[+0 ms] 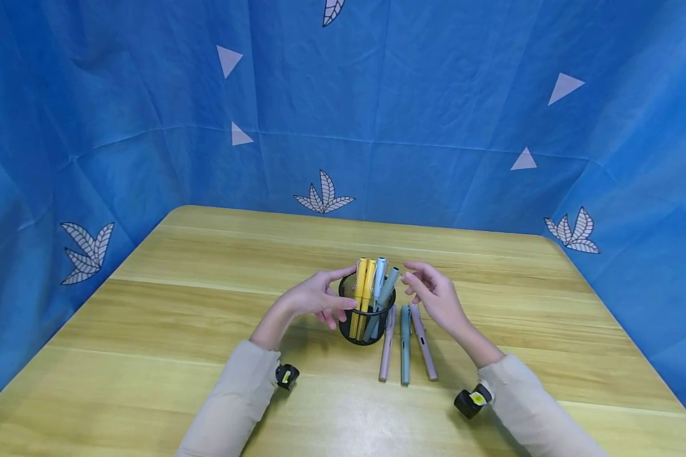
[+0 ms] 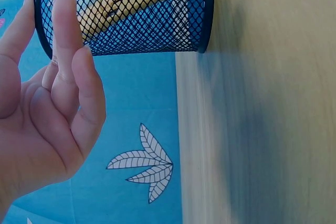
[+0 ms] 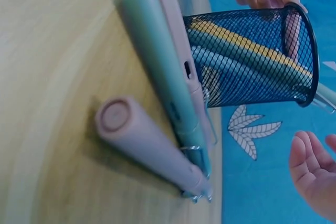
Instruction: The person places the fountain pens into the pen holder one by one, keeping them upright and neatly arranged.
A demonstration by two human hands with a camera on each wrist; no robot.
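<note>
A black mesh pen holder (image 1: 368, 330) stands upright on the table with several capped pens in it: two yellow pens (image 1: 366, 282), a light blue pen (image 1: 380, 273) and a grey-green pen (image 1: 389, 287) leaning right. My left hand (image 1: 317, 295) holds the holder's rim from the left, index finger at the back and thumb at the front. To the right of the holder, my right hand (image 1: 434, 295) has loosely bent fingers and nothing in them, its fingertips near the grey-green pen's top. In the right wrist view, that hand (image 3: 317, 177) is apart from the pen holder (image 3: 252, 61).
In front of my right hand lie a purple pen (image 1: 387, 346), a teal pen (image 1: 405, 349) and another purple pen (image 1: 425, 346), side by side on the wooden table (image 1: 177, 381). A blue cloth (image 1: 434, 95) with leaf prints hangs around the table's back and sides.
</note>
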